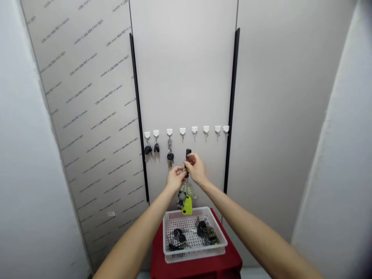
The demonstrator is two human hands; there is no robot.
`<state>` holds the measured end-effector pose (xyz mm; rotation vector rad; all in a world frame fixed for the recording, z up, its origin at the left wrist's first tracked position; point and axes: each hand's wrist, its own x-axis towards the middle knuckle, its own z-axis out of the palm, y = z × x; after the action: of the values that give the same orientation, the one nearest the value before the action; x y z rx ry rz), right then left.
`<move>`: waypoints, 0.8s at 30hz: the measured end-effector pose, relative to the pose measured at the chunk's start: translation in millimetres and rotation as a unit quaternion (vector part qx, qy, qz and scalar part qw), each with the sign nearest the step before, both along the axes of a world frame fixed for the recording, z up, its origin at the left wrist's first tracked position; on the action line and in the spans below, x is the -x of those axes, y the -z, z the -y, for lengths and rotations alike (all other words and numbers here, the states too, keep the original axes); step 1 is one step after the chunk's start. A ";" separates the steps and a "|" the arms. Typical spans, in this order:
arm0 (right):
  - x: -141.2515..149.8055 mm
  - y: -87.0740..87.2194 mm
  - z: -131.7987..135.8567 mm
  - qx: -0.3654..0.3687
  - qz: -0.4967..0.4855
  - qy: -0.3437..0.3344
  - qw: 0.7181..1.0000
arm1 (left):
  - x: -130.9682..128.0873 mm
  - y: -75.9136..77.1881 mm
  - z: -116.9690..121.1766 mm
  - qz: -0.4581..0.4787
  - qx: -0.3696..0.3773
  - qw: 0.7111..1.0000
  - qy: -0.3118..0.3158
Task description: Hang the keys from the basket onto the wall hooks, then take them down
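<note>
Both hands meet on one keychain [187, 205] held up in front of the cabinet door. My right hand [196, 168] pinches its upper part, where a black strap loop [188, 152] sticks up past the fingers. My left hand [175, 179] grips the same bunch slightly lower, at the ring. Below the fingers dangle a lime-green tag, a grey figure charm and a pale translucent piece. Just above hangs a bare white hook [182, 131]. Keys [170, 157] hang from a hook to the left, and two smaller bunches [148, 149] hang further left.
A white perforated basket [195, 256] with several key bunches [206, 231] stands on a red stool [200, 267] below my hands. More white hooks [206, 129] run to the right along the door. Black handle strips [232, 100] edge the door.
</note>
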<state>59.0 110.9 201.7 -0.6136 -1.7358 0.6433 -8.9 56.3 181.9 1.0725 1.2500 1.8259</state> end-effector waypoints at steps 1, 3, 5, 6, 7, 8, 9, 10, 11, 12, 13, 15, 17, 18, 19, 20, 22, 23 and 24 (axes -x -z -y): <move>2.0 -11.4 -4.5 -0.015 0.005 0.004 1.000 | 0.9 -10.3 -4.6 -0.001 -0.007 1.000 -0.009; 6.4 -30.3 -12.8 -0.038 0.017 0.019 0.999 | 3.2 -26.7 -14.4 -0.008 -0.016 0.999 -0.030; 11.2 -44.0 -20.2 -0.054 0.030 0.041 0.997 | 5.9 -37.8 -24.3 -0.016 -0.020 0.999 -0.047; 13.8 -49.0 -23.7 -0.059 0.038 0.051 0.996 | 7.3 -41.6 -29.0 -0.020 -0.021 0.998 -0.057; 16.5 -53.0 -27.1 -0.064 0.047 0.059 0.995 | 8.9 -44.4 -33.5 -0.024 -0.021 0.997 -0.065; 19.3 -56.0 -30.5 -0.068 0.058 0.065 0.994 | 10.5 -46.4 -37.5 -0.028 -0.020 0.997 -0.073; 22.0 -58.0 -33.9 -0.071 0.070 0.070 0.993 | 12.2 -47.5 -41.2 -0.031 -0.017 0.996 -0.081; 24.6 -59.1 -37.3 -0.073 0.083 0.073 0.991 | 13.9 -47.9 -44.4 -0.034 -0.013 0.995 -0.088; 27.0 -59.3 -40.6 -0.074 0.097 0.077 0.990 | 15.5 -47.6 -47.3 -0.038 -0.007 0.995 -0.094; 29.3 -58.7 -43.8 -0.072 0.110 0.081 0.988 | 17.1 -46.6 -50.0 -0.043 0.002 0.994 -0.099; 31.2 -57.3 -46.7 -0.070 0.122 0.086 0.986 | 18.6 -45.1 -52.6 -0.052 0.013 0.993 -0.103; 34.1 -53.3 -51.4 -0.067 0.144 0.098 0.982 | 21.4 -40.9 -57.9 -0.075 0.035 0.991 -0.109; 35.7 -48.9 -54.0 -0.075 0.165 0.110 0.977 | 24.2 -35.8 -63.4 -0.103 0.053 0.987 -0.112; 35.8 -47.1 -54.4 -0.082 0.175 0.114 0.974 | 25.7 -33.2 -65.9 -0.120 0.060 0.984 -0.118; 35.4 -45.6 -54.2 -0.090 0.183 0.117 0.972 | 26.9 -30.8 -67.7 -0.140 0.066 0.980 -0.125; 34.3 -44.1 -53.3 -0.098 0.189 0.118 0.970 | 28.0 -28.6 -68.6 -0.161 0.069 0.976 -0.133; 29.9 -40.4 -50.3 -0.111 0.187 0.113 0.970 | 29.1 -24.4 -66.9 -0.200 0.073 0.966 -0.146; 26.6 -37.1 -48.8 -0.116 0.179 0.110 0.971 | 29.3 -22.3 -64.5 -0.212 0.074 0.963 -0.148; 22.5 -32.2 -47.8 -0.120 0.168 0.108 0.973 | 29.5 -20.1 -61.5 -0.218 0.075 0.962 -0.146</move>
<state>36.4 158.7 233.9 -0.7577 -1.9865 0.1775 -38.4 117.8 202.0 1.3038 1.8608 1.7176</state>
